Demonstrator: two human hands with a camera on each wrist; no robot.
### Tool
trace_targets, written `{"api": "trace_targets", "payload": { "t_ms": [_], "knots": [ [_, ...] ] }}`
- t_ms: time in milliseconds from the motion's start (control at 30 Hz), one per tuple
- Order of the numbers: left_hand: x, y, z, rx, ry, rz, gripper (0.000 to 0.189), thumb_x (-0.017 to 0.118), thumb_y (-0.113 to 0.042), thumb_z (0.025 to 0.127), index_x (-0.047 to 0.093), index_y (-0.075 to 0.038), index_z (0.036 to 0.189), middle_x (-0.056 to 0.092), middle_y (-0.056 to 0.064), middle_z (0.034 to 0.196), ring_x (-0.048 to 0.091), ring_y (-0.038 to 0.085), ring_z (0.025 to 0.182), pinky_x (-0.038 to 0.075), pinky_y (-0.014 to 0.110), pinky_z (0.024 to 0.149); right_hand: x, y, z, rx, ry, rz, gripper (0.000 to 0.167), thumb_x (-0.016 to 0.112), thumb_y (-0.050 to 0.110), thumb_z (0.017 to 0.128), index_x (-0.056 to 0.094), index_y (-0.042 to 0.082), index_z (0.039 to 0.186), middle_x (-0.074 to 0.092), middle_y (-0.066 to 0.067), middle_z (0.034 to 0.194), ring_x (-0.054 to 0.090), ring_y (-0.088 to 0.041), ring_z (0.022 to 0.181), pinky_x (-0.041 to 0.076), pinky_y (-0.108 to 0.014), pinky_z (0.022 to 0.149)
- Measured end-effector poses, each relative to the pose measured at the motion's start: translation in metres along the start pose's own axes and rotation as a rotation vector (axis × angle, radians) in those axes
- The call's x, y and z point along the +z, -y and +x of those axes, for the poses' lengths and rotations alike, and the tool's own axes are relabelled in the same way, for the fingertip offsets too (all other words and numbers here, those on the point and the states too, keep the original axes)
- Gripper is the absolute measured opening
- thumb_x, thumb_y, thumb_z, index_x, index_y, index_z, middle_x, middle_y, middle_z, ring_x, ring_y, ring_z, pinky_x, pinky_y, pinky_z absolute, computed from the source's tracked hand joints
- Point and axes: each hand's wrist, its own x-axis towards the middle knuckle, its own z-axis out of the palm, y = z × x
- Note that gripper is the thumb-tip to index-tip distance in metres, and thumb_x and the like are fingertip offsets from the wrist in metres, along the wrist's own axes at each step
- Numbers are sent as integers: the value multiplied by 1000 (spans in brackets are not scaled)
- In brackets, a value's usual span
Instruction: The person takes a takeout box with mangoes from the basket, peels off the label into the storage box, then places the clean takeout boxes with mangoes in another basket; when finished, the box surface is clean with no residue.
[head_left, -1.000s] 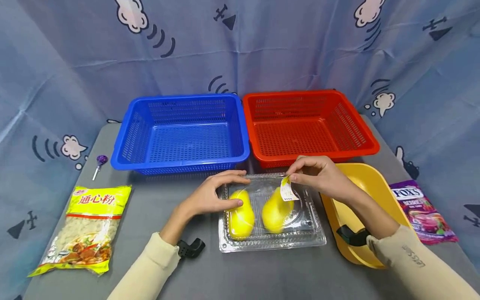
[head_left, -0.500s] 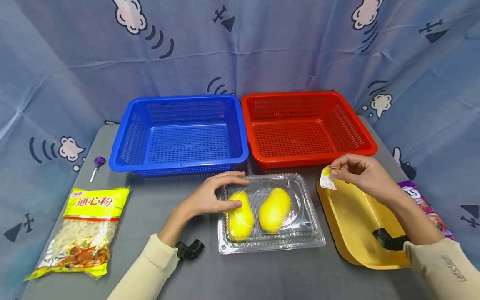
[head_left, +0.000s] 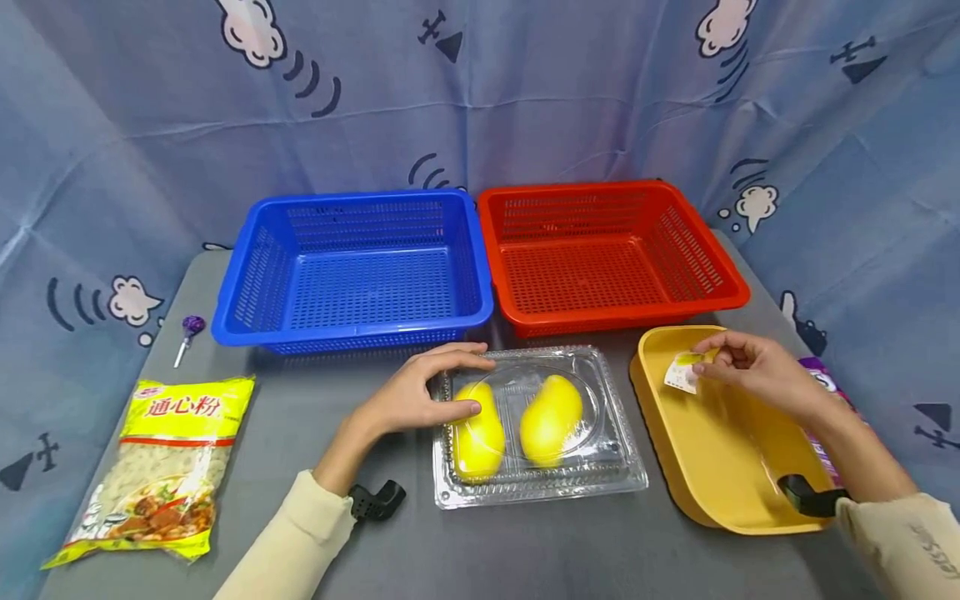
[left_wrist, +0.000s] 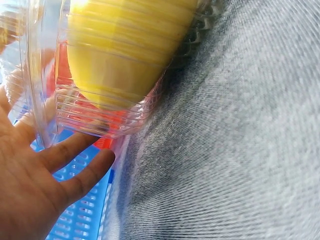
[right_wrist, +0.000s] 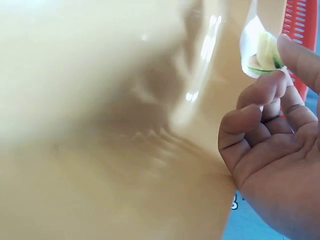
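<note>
A clear plastic clamshell box (head_left: 615,477) with two yellow mangoes (head_left: 551,421) inside stands in the middle of the table. My left hand (head_left: 420,393) rests at its left side, thumb and forefinger over the lid. In the left wrist view the spread, straight fingers (left_wrist: 85,177) of that hand lie along the box wall near one mango (left_wrist: 125,50). Between thumb and fingertips my right hand (head_left: 761,373) pinches a small white sticker label (head_left: 679,378) over the far end of the yellow tub (head_left: 716,454). In the right wrist view, the label (right_wrist: 250,42) shows a yellow-green print.
Behind the box stand a blue basket (head_left: 352,327) and a red basket (head_left: 622,317), side by side. On the left lie a bag of pasta (head_left: 161,467) and a purple lollipop (head_left: 192,325). A purple candy bag (head_left: 825,379) is partly hidden behind the yellow tub and right arm.
My right hand has lifted the label off the box lid and carried it right, then lower over the yellow tub. My left hand has stayed at the box.
</note>
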Motion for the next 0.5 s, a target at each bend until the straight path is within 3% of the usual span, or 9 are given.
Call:
{"api": "trace_targets", "payload": {
  "t_ms": [300, 500],
  "knots": [
    [0, 1, -1, 5, 2, -11, 51, 77, -33, 86, 65, -28, 136, 49, 1, 157, 39, 20, 150, 29, 60, 120, 11, -12, 3, 26, 119, 46, 32, 66, 12, 98, 58, -5, 124, 56, 2, 75, 52, -20, 63, 43, -26, 55],
    [0, 1, -1, 11, -2, -21, 50, 77, -32, 87, 65, -30, 136, 49, 1, 157, 40, 19, 150, 30, 59, 121, 20, -15, 5, 44, 133, 60, 37, 67, 13, 98, 55, -8, 126, 60, 1, 77, 54, -18, 61, 47, -26, 55]
  ]
}}
